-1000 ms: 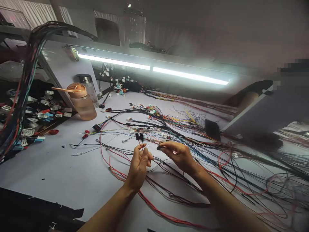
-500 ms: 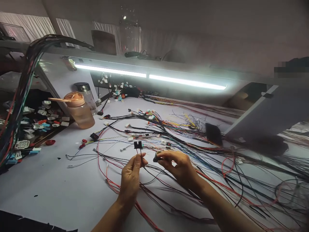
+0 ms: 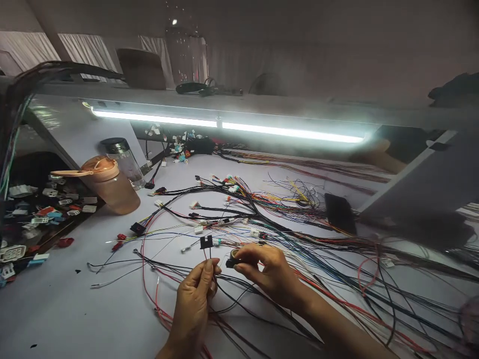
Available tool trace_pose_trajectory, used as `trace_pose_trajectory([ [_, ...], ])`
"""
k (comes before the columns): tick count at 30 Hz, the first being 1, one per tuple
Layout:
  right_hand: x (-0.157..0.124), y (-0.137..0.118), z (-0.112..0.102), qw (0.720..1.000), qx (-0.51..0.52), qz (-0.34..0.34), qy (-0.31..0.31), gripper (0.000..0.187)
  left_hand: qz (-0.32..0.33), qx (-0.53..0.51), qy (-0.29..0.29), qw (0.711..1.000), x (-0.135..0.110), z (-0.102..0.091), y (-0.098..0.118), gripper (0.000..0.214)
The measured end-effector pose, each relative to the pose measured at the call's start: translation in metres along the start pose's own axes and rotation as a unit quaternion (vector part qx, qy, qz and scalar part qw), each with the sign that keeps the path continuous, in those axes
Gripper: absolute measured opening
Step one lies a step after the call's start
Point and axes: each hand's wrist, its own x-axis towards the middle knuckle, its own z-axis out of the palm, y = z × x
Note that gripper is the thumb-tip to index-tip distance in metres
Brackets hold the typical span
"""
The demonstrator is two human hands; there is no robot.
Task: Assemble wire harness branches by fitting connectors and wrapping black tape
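The left hand's fingers pinch a pair of thin red and black wires just below a small black rectangular plastic connector, which stands upright above the tabletop. Just beside it, the right hand's fingers pinch a small black roll with a brownish inner ring. Behind both lies a branching black-wrapped wire harness.

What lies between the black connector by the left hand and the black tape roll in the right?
Open air: the head view shows a gap between black connector and tape roll, with thin wires and a teal connector behind.
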Motion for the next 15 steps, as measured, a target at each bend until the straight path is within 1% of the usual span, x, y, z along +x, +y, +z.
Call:
trace_pose_trajectory([
  [4,-0.004,0.007,0.005,1.0,0.006,0.019,-0.018,0.013,0.026,0.046,-0.012,0.999,0.002,-0.001,-0.001,0.044],
  [8,-0.006,0.004,0.006,0.999,0.017,0.029,-0.029,0.014,0.041,0.059,-0.029,0.997,-0.001,0.0,0.002,0.042],
  [12,-0.004,-0.006,0.003,0.998,-0.007,0.044,-0.037,0.014,0.011,0.015,-0.069,0.997,-0.005,0.004,0.006,0.048],
  [15,-0.004,-0.016,0.002,0.997,-0.044,0.058,-0.034,0.014,0.004,0.012,-0.092,0.996,-0.009,0.006,0.008,0.053],
])
